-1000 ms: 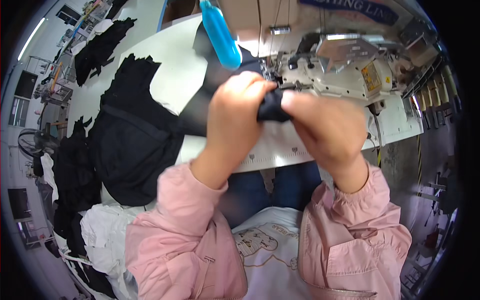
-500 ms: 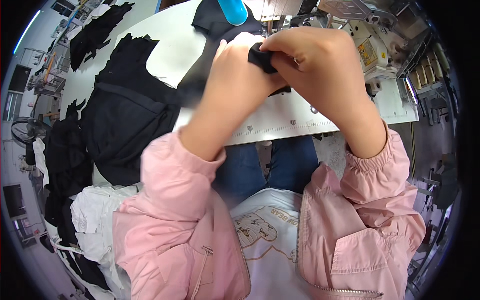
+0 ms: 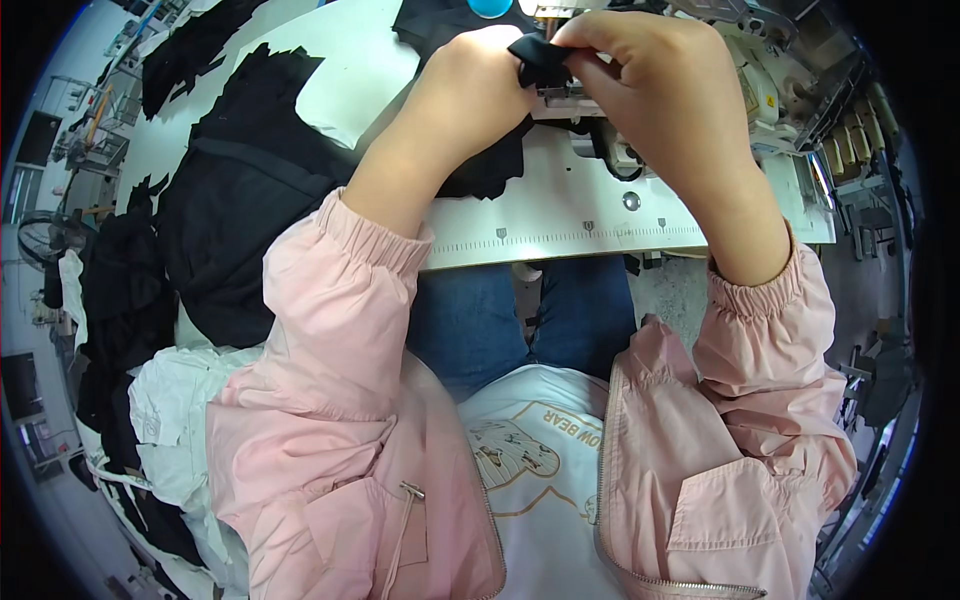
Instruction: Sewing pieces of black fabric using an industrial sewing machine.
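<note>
Between my two hands, a folded piece of black fabric is pinched up in front of the sewing machine. My left hand is closed on its left side, the fingertips partly hidden behind the knuckles. Thumb and forefinger of my right hand grip the right end of the same fabric. Under and beyond my left hand, more black cloth lies on the white table; whether it joins the held part I cannot tell.
A large heap of black fabric covers the table's left side. White cloth lies bundled by my left sleeve. A blue round object is at the top edge. A printed ruler scale runs along the white table edge.
Both hands have moved farther away over the table, the fabric still pinched between them. They are slightly wider apart. More of the machine bed and the black cloth beneath now shows.
</note>
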`<state>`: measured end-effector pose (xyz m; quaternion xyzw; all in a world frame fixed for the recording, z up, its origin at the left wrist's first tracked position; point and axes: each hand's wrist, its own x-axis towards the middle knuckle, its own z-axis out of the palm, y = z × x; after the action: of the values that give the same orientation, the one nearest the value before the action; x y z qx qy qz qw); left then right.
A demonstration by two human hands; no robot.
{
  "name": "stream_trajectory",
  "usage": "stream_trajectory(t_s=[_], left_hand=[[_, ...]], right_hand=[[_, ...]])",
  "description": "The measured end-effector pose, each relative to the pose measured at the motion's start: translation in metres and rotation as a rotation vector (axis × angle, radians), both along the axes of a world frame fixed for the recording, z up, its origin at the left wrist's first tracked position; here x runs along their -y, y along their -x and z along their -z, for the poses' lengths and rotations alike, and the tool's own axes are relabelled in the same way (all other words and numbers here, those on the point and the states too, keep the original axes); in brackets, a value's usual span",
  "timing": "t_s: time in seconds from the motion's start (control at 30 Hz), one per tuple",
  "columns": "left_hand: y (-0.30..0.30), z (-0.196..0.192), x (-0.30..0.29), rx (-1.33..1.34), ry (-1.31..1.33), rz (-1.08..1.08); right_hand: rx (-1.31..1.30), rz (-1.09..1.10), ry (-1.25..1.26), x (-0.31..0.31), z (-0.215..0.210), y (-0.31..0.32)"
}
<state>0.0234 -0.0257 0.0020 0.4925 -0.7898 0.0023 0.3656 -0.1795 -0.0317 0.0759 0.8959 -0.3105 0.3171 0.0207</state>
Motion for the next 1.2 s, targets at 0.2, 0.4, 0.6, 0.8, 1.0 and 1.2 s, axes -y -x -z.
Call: stream_trajectory(t_s=[0.2, 0.4, 0.6, 0.8, 1.0, 1.2], left_hand=[[0.0, 0.004, 0.005, 0.004, -0.023, -0.001], [0.014, 0.009, -0.007, 0.043, 0.188, -0.021], [0.005, 0.036, -0.007, 0.062, 0.494, 0.071], [-0.004, 0.047, -0.002, 0.139, 0.58, 0.105], [0.007, 0.05, -0.008, 0.113, 0.512, 0.027], [0.003, 0.052, -0.008, 0.144, 0.466, 0.019]], right_hand=[[0.062, -0.039, 0.131, 0.0, 0.007, 0.006], [0.127, -0.089, 0.107, -0.011, 0.024, 0.02], [0.16, -0.205, -0.028, -0.043, 0.08, 0.019], [0.275, -0.177, -0.028, -0.049, 0.114, -0.001], [0.25, -0.187, -0.032, -0.04, 0.117, 0.031], [0.283, -0.177, -0.033, -0.037, 0.126, 0.022]])
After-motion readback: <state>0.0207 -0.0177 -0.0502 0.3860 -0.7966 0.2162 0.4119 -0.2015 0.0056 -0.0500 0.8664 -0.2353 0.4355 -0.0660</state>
